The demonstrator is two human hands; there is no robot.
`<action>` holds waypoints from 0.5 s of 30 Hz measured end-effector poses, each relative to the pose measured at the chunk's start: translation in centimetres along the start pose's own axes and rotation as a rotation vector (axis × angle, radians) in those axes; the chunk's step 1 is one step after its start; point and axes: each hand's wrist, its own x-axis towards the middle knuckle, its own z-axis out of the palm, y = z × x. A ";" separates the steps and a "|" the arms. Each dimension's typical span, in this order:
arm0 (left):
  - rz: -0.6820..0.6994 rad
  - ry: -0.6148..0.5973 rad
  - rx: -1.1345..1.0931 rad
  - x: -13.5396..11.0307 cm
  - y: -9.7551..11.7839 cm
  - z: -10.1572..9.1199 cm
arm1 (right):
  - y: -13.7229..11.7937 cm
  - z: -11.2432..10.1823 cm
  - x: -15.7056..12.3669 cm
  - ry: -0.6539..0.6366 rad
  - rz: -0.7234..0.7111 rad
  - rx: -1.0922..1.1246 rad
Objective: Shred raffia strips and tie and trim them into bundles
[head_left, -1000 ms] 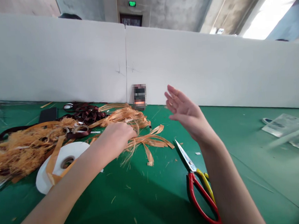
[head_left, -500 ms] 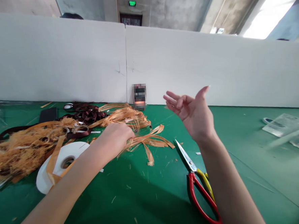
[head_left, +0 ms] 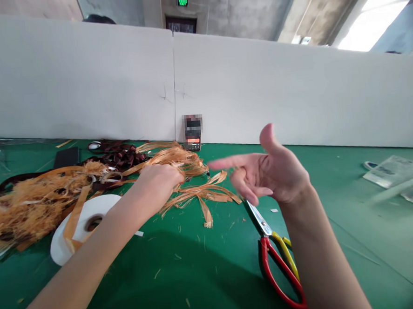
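Head view: the left hand (head_left: 163,179) is curled at the orange ribbon strands (head_left: 204,190), spread on the green table (head_left: 165,287); whether they are pinched cannot be told. By the right hand (head_left: 269,175), half unfolded, nothing is held. If carelessly lowered, it might be pricked by the scissors (head_left: 265,232).

Scissors (head_left: 265,230) silver-bladed, one handle red, one yellow, on plain green desk (head_left: 348,187); left of scissors, strips (head_left: 212,190) tan, spool (head_left: 106,205) white, fibre heap (head_left: 37,200) orange-tan, ribbon tangle (head_left: 124,157) dark brown; beyond scissors, partition (head_left: 275,85) off-white.
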 end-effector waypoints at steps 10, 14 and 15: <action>0.094 -0.006 0.017 -0.3 0.7 0.1 | 2.4 0.1 2.6 0.550 -0.530 -0.482; 0.101 0.008 0.021 -0.4 0.6 0.4 | 3.4 -0.4 3.2 0.913 -0.549 -1.005; 0.095 0.010 0.014 -0.4 0.6 0.4 | 3.5 -0.4 3.2 0.974 -0.553 -1.058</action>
